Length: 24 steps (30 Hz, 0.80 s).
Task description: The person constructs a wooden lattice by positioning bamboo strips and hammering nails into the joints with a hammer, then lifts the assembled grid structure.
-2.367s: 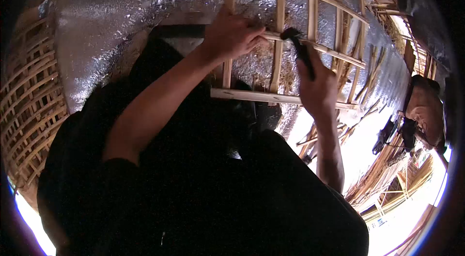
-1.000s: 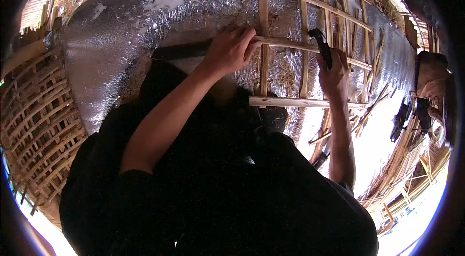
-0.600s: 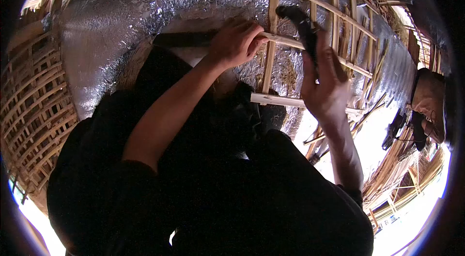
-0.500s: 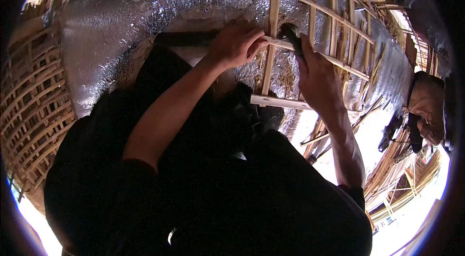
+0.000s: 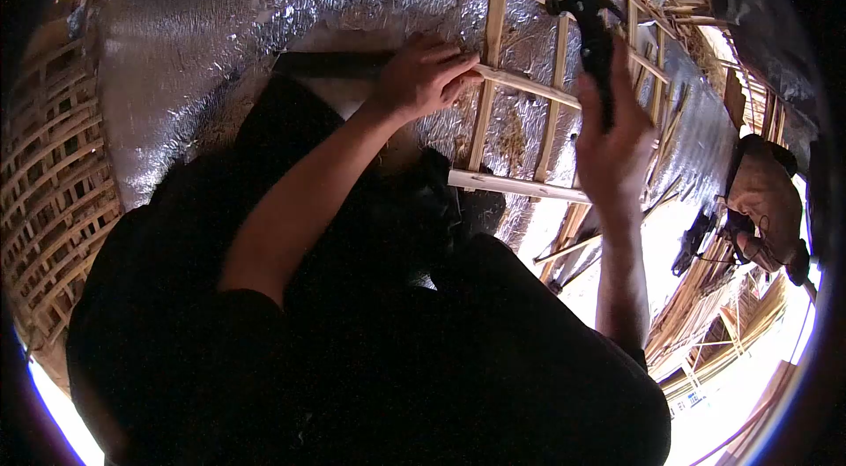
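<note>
My right hand [image 5: 617, 144] is wrapped round the handle of a black claw hammer [image 5: 597, 47]. The hammer's head [image 5: 586, 4] is up over the lattice of split bamboo strips [image 5: 558, 52], apart from the joint beside my left hand. My left hand [image 5: 432, 78] is closed on the end of a crosswise bamboo strip [image 5: 529, 84], where it meets an upright strip [image 5: 486, 104]. Whether a nail sits between those fingertips, I cannot make out. Below, another pale strip [image 5: 520, 186] runs across the lattice near my knee.
Crinkled silver foil sheeting [image 5: 176, 52] lies behind the lattice. A woven bamboo panel [image 5: 57, 193] stands at the left. Bundled bamboo strips [image 5: 696, 316] lie at the lower right, near another person [image 5: 767, 201]. My dark clothing hides the lower middle.
The hammer has swung up and to the right, away from the crosswise strip, with my right hand. My left hand stays at the joint. The view has shifted slightly.
</note>
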### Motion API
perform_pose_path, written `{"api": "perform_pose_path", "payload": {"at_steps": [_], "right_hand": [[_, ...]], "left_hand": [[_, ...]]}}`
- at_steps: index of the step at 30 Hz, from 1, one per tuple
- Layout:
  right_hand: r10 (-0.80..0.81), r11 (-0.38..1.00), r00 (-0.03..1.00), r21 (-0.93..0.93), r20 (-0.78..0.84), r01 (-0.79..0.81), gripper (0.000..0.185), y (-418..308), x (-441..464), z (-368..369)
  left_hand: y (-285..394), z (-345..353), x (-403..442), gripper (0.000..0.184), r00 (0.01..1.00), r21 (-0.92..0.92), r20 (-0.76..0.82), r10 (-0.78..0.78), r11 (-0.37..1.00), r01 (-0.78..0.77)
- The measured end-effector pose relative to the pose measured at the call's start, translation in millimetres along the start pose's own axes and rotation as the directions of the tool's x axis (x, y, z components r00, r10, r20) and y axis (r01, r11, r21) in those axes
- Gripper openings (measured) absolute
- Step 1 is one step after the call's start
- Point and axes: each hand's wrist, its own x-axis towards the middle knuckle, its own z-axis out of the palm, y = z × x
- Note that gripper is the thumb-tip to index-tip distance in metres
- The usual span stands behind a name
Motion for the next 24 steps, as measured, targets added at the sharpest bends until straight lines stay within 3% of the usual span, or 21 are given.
{"api": "perform_pose_path", "payload": {"at_steps": [1,2,3,5,7,9,11,12,13,15,16,19,20,23,24], "right_hand": [[-0.054,0.997,0.999,-0.051,0.003,0.055,0.045,9.9,-4.7,15.6],[0.14,0.982,0.914,-0.169,0.38,-0.08,0.045,16.9,-3.9,21.5],[0.222,0.974,0.867,-0.145,0.447,-0.175,0.046,21.2,-6.2,25.2],[0.312,0.95,0.835,-0.149,0.453,-0.274,0.047,9.2,-1.2,-1.2],[0.283,0.943,0.907,0.082,0.311,-0.323,0.047,5.4,-7.6,-13.5],[0.311,0.937,0.947,0.138,0.083,-0.32,0.047,8.9,-21.7,11.7],[0.295,0.955,0.878,-0.108,0.378,-0.274,0.048,15.5,-26.0,28.0],[0.212,0.977,0.932,-0.043,0.293,-0.209,0.049,28.0,-28.4,34.2],[0.31,0.945,0.846,-0.041,0.433,-0.325,0.046,25.5,-13.5,14.2],[0.336,0.916,0.81,0.034,0.48,-0.4,0.043,25.5,3.4,-14.4],[0.36,0.865,0.86,0.217,0.361,-0.453,0.041,17.5,2.0,-18.4],[0.086,0.995,0.987,0.037,0.136,-0.092,0.04,24.5,-6.6,14.4],[0.143,0.99,0.896,-0.043,0.42,-0.138,0.04,25.4,-8.2,16.8],[0.373,0.925,0.74,-0.17,0.56,-0.339,0.048,-22.1,27.6,-25.7],[0.281,0.959,0.87,-0.075,0.406,-0.274,0.047,-11.8,16.5,-24.5]], "left_hand": [[-0.4,1.6,-0.8,0.033,1.0,-0.006,-0.011,0.002,1.0,-0.002],[-0.6,3.7,-1.5,0.033,1.0,-0.011,-0.026,-0.001,1.0,0.0],[-0.1,2.8,-0.5,0.033,0.999,-0.005,-0.038,0.012,1.0,-0.013],[-0.8,0.9,-0.3,0.033,0.998,0.006,-0.057,0.038,0.999,-0.038],[3.3,1.6,-7.6,0.033,1.0,-0.012,-0.017,-0.014,1.0,0.014],[-1.4,3.9,-2.6,0.034,1.0,-0.01,-0.012,0.004,1.0,-0.005],[-2.1,4.7,-2.9,0.034,0.999,0.007,-0.034,0.042,0.999,-0.041],[-2.7,4.5,-0.3,0.034,0.998,0.015,-0.047,0.049,0.999,-0.048],[-1.9,4.3,0.2,0.034,0.997,0.018,-0.055,0.053,0.998,-0.052],[3.4,1.7,-7.1,0.034,0.999,0.012,-0.04,0.037,0.999,-0.036],[3.5,0.4,-6.7,0.034,0.999,0.004,-0.026,0.035,0.999,-0.035],[-1.0,-0.2,-1.2,0.033,0.994,0.015,-0.067,0.084,0.996,-0.083],[-2.3,0.2,0.1,0.032,0.99,0.03,-0.095,0.107,0.994,-0.105],[0.3,-2.2,3.1,0.032,0.99,0.036,-0.096,0.101,0.995,-0.098],[4.1,-1.2,-3.7,0.032,0.994,0.026,-0.081,0.074,0.997,-0.072]]}}
